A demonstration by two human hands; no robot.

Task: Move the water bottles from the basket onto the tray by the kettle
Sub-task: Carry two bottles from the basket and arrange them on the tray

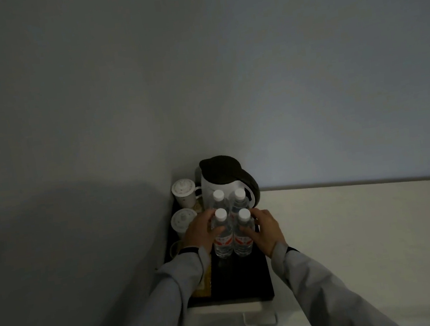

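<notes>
Several clear water bottles with white caps and red labels stand upright in a tight block on a black tray [246,281], just in front of a white kettle with a black lid [223,172]. My left hand [202,232] wraps the near left bottle [222,239]. The near right bottle [243,238] has my right hand [264,228] curled against it. Behind them stand two more bottles [229,200]. No basket is in view.
Two white lidded cups [183,192] stand at the tray's left side by the wall corner. Yellowish packets [205,280] lie along the tray's left edge under my left sleeve. A pale counter [351,227] stretches to the right. A drawer handle [260,319] shows below the tray.
</notes>
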